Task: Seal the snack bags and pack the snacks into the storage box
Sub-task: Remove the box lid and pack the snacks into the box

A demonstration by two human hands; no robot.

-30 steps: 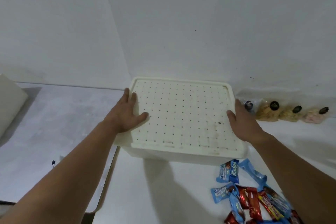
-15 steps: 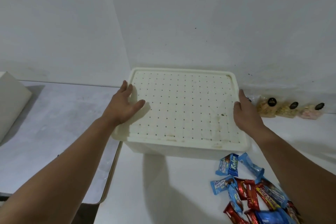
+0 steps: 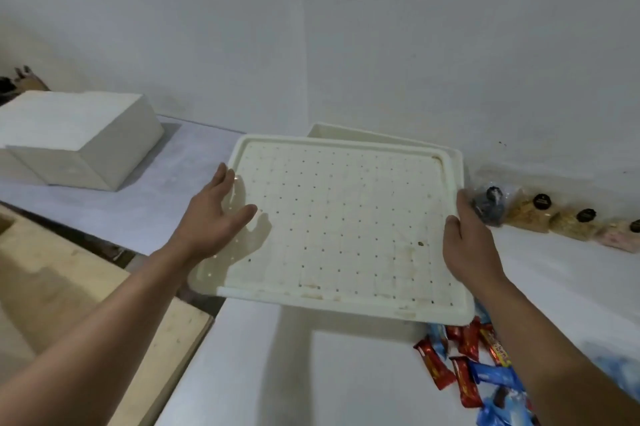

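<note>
A cream perforated lid [image 3: 339, 225] is lifted off the white storage box [image 3: 346, 134], whose far rim shows behind it. My left hand [image 3: 213, 218] grips the lid's left edge, thumb on top. The lid's right edge is held by my right hand [image 3: 467, 245]. Several clear snack bags [image 3: 526, 214] with black round labels lie in a row along the wall at right. A pile of red and blue wrapped snack bars [image 3: 474, 370] lies on the white table [image 3: 311, 373] under my right forearm.
A white rectangular block [image 3: 76, 138] sits on a grey surface at left. A wooden board [image 3: 52, 287] lies lower left, beside the table's edge. Walls meet in a corner behind the box.
Both hands have raised the lid off the box and shifted it left and toward me. The view swung left, revealing the white block and wooden board.
</note>
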